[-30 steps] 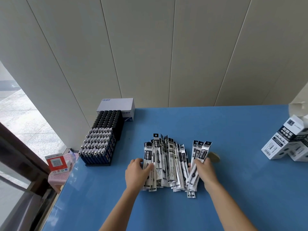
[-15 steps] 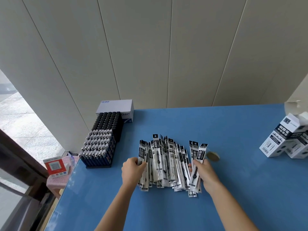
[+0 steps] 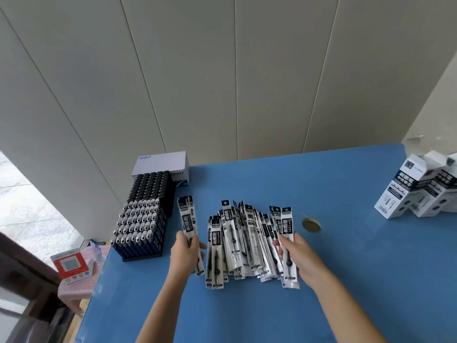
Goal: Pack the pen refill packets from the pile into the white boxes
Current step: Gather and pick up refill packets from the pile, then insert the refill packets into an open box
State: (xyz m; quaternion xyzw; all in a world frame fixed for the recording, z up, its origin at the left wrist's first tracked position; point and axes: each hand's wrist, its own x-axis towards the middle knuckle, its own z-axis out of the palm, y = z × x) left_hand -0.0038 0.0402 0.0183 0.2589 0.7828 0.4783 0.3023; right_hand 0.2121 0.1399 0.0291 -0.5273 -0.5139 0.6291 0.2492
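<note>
a blue counter (image 3: 346,280) stands against a pale panelled wall (image 3: 222,70). at its far left corner sits a white chnt box (image 3: 160,164), and just in front of it, along the left edge, a tray of dark pens (image 3: 142,219) standing upright. a small round disc (image 3: 311,224) lies mid-counter. off the left edge, a red-and-white card (image 3: 70,266) rests on a pink stool (image 3: 74,293).

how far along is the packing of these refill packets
Early. No packet visibly sits in the white boxes, standing at the table's far right. In hand: the left hand grips a few packets apart from the pile; the right hand grips some at its right edge. Left: boxing nearly everything.
</note>
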